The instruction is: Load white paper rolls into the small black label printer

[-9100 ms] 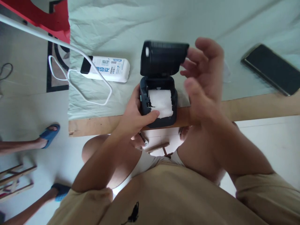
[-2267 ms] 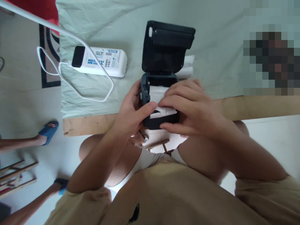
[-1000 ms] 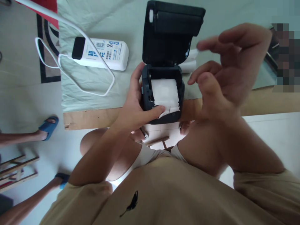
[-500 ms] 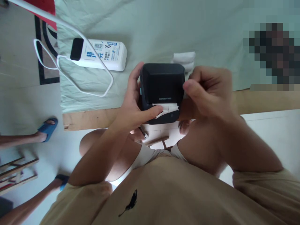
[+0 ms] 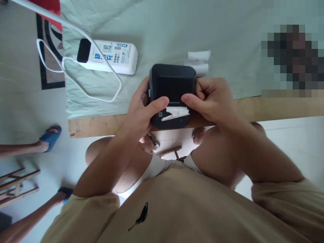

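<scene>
Two bare hands around one small black label printer [image 5: 172,88], lid down, held at the near edge of one wooden table [image 5: 278,108] draped with one pale green cloth [image 5: 162,30]. Left hand [image 5: 141,109] curled against the printer's left side, thumb laid across the lid front. Right hand [image 5: 215,99] curled against the right side, thumb tip pressing near the slot. One ragged strip of white paper [image 5: 177,113] sticking out of the front slot, between the two thumbs. Behind the printer on the cloth: one scrap of white paper roll [image 5: 198,62], one white power bank [image 5: 108,56] with one looping white cable [image 5: 96,94]. Two blue slippers [image 5: 50,133] on another person's feet, far left on the floor.
</scene>
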Available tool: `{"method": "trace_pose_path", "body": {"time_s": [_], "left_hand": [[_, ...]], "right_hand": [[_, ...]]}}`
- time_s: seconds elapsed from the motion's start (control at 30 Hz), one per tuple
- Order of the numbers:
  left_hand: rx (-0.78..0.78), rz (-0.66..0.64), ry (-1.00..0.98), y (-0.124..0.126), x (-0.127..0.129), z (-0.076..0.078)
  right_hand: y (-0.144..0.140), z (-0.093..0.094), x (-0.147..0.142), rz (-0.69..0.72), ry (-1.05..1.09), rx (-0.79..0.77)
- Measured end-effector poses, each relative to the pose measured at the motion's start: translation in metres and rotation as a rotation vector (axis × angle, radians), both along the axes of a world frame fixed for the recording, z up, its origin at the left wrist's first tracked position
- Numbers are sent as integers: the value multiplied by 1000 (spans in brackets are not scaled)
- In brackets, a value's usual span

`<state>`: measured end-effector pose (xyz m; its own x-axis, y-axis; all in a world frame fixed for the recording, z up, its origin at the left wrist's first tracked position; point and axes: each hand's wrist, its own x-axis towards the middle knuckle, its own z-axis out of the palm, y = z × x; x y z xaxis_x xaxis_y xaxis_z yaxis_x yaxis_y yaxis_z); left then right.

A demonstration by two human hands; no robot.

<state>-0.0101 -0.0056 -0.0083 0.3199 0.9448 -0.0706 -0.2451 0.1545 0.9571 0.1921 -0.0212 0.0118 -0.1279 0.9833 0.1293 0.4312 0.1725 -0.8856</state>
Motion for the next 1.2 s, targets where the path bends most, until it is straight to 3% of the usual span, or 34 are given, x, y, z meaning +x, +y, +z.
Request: {"method": "trace_pose_path", "body": {"time_s": [0.4, 0.6, 0.97, 1.2], "left_hand": [[30, -45, -56, 0, -1, -2], [59, -64, -181, 4, 1, -8], [46, 17, 64, -5, 1, 7], [28, 43, -1, -5, 1, 3]], "right_hand": [[2, -10, 1, -27, -34, 52], [-1, -8, -2, -9, 12, 71], [0, -7, 4, 49, -109, 105], [-4, -4, 4, 37, -183, 94]]}}
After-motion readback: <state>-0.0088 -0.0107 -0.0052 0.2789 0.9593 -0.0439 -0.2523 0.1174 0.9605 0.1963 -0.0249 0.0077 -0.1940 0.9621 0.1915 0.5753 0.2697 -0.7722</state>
